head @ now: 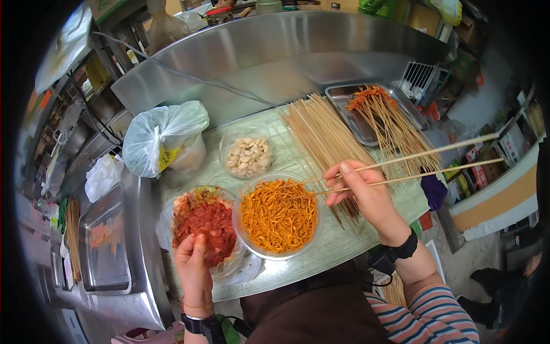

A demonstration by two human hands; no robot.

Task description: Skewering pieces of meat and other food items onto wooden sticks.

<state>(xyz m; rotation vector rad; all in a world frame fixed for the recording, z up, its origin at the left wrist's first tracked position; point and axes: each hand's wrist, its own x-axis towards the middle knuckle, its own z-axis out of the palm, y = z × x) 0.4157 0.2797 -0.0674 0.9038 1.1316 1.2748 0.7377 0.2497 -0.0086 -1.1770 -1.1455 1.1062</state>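
My right hand grips a pair of long wooden chopsticks. Their tips reach into a clear round bowl filled with thin orange strips of food. Over the near left edge of a bowl of raw red meat, my left hand has its thumb and fingertips drawn together. Whether something small sits between them I cannot tell. The meat bowl is lined with clear plastic and stands against the strips' bowl. Behind both is a clear tub of peeled garlic cloves.
Loose bamboo skewers lie across the table's right half. Beyond them, a steel tray holds skewers with orange food on their tips. A tied plastic bag sits back left. A smeared steel tray rests on the left counter. A metal panel borders the back.
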